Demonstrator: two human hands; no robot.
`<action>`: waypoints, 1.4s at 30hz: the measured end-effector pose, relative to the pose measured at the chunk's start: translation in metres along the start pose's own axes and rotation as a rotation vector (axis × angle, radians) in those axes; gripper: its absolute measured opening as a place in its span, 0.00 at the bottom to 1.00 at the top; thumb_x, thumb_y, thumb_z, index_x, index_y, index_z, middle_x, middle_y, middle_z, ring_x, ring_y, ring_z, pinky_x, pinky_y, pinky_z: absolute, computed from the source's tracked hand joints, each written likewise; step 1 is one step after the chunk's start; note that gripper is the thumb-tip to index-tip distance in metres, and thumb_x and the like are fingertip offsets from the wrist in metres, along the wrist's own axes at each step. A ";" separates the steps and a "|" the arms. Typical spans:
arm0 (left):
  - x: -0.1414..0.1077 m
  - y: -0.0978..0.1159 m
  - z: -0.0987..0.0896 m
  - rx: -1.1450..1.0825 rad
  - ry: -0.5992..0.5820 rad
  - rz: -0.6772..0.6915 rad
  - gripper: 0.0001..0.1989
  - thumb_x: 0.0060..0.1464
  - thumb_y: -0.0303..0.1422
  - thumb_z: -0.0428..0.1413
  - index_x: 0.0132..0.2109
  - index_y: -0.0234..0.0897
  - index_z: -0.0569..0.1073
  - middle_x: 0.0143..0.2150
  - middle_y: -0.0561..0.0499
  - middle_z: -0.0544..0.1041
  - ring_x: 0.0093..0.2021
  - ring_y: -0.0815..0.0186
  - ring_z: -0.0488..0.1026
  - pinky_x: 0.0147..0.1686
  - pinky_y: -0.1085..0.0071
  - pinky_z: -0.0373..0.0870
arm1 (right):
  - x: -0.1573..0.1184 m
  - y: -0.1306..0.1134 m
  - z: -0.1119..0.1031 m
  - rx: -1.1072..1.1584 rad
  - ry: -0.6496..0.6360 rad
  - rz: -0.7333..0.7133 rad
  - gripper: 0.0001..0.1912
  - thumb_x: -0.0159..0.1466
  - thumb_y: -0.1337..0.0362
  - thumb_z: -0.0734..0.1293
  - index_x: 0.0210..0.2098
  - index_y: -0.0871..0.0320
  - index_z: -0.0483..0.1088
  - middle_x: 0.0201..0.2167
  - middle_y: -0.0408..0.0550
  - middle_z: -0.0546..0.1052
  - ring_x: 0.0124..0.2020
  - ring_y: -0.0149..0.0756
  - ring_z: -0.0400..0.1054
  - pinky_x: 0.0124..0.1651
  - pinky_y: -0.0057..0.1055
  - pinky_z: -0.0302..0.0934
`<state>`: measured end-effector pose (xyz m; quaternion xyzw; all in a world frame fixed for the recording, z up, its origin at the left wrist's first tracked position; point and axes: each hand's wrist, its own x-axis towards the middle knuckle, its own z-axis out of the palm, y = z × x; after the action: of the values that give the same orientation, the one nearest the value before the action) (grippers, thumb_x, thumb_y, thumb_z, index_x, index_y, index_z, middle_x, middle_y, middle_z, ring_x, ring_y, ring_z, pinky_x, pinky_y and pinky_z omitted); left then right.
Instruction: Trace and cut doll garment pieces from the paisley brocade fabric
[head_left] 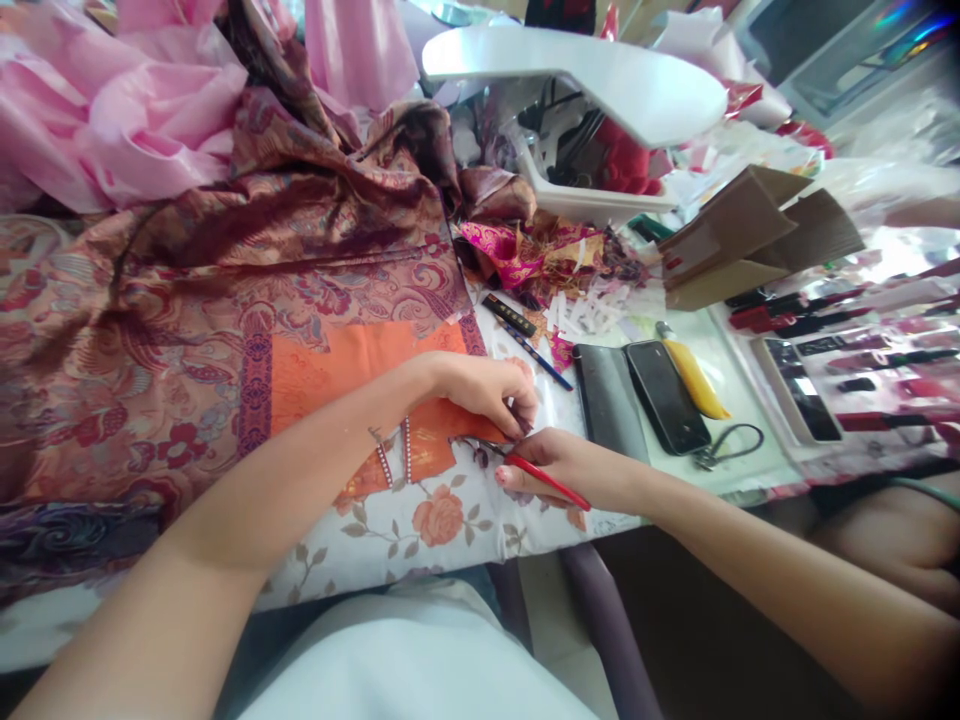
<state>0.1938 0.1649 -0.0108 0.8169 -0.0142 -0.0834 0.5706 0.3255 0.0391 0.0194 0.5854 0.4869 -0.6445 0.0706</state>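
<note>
Along the bench's (439, 540) near edge, the right hand (574, 470) is closed around red-handled scissors (544, 478), which lie roughly crosswise with their blades pointing left, just beside the left hand (487, 392). That hand pinches the edge of the orange cloth (360, 375); paisley silk (225, 270) and a phone (666, 397) lie farther off.

A white table (750, 468) was seen heaped along its far side, and a white lamp (577, 82) was arched above it. Beyond the table, a grey-framed glass panel (814, 50) was caught at the upper right, with rainbow glare across one corner. Below the table edge, a pale floor (551, 640) was shown beside a purplish furniture leg (609, 630). Bright, even light was spread over the scene.
</note>
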 end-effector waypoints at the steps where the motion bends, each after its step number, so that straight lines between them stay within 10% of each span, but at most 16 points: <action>1: 0.000 0.000 0.000 -0.002 0.000 0.006 0.03 0.50 0.24 0.57 0.29 0.33 0.74 0.26 0.56 0.72 0.29 0.71 0.67 0.34 0.75 0.61 | -0.001 0.000 0.000 0.004 -0.002 0.000 0.27 0.55 0.41 0.66 0.22 0.58 0.60 0.14 0.37 0.57 0.15 0.24 0.53 0.15 0.22 0.53; 42: 0.001 -0.005 0.001 -0.020 -0.009 0.043 0.02 0.51 0.23 0.57 0.31 0.32 0.73 0.28 0.55 0.72 0.32 0.70 0.68 0.34 0.75 0.62 | 0.004 -0.008 -0.001 0.003 -0.040 -0.022 0.28 0.54 0.41 0.67 0.18 0.58 0.58 0.14 0.38 0.60 0.16 0.25 0.52 0.19 0.24 0.47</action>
<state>0.1946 0.1659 -0.0161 0.8102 -0.0335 -0.0748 0.5804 0.3195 0.0455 0.0204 0.5669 0.4910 -0.6575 0.0724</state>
